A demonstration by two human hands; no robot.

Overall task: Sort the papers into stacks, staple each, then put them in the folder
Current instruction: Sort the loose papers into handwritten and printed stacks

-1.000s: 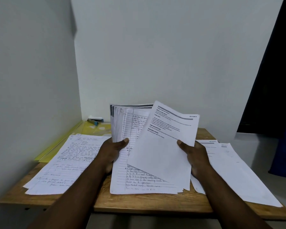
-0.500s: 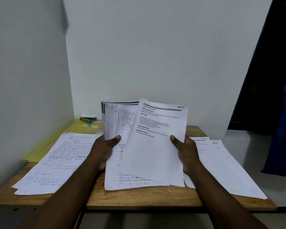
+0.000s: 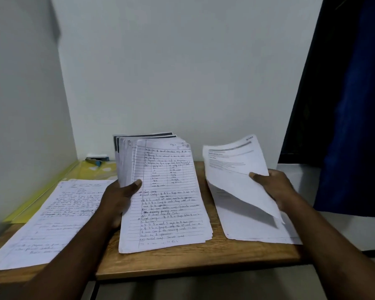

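Wooden table [image 3: 182, 263]: its front edge runs beneath both wrists. Bare wood shows between the two grips and along the near edge.

Handwritten stack [image 3: 52, 217]: lies flat, outboard of the left hand [image 3: 117, 200]. The left forearm covers its inner near corner.

Lined bundle [image 3: 167, 202]: grasped by the left hand, thumb across the front face, fingers hidden behind. It is tilted up. Whether its lower edge touches the wood cannot be told.

Printed pile [image 3: 253, 226]: flat beneath the right hand [image 3: 275, 187], reaching the table's right edge.

Printed sheet [image 3: 232, 169]: pinched at its right edge by the right hand, raised clear of the pile and curling. It stands apart from the bundle, with an open gap between. Its print is blurred.

Yellow folder [image 3: 91, 169]: beyond the left grip against the side wall, partly under the handwritten stack.

Stapler [image 3: 93, 161]: on the folder at the back corner, small and indistinct.
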